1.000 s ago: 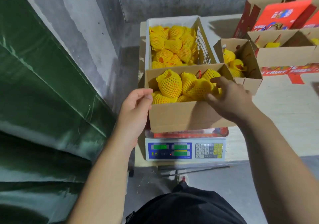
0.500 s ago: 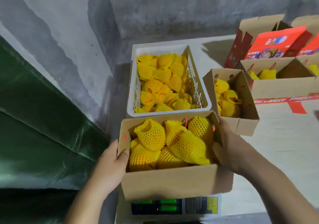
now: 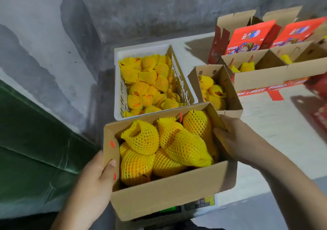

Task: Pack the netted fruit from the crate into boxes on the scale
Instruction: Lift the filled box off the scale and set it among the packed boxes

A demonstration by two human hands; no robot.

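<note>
A brown cardboard box full of fruit in yellow foam nets fills the centre foreground, above the scale, of which only a strip shows under it. My left hand grips the box's left wall, thumb over the rim. My right hand grips the right wall near its far corner. Behind the box stands the white plastic crate with several more netted fruit.
A smaller open carton with netted fruit sits right of the crate on the pale tabletop. Larger open cartons with red flaps stand at the back right. A grey wall and green tarpaulin lie to the left.
Both hands took hold of the box's sides, and the box now appears nearer and larger, covering most of the scale. The view has tilted up and to the right.
</note>
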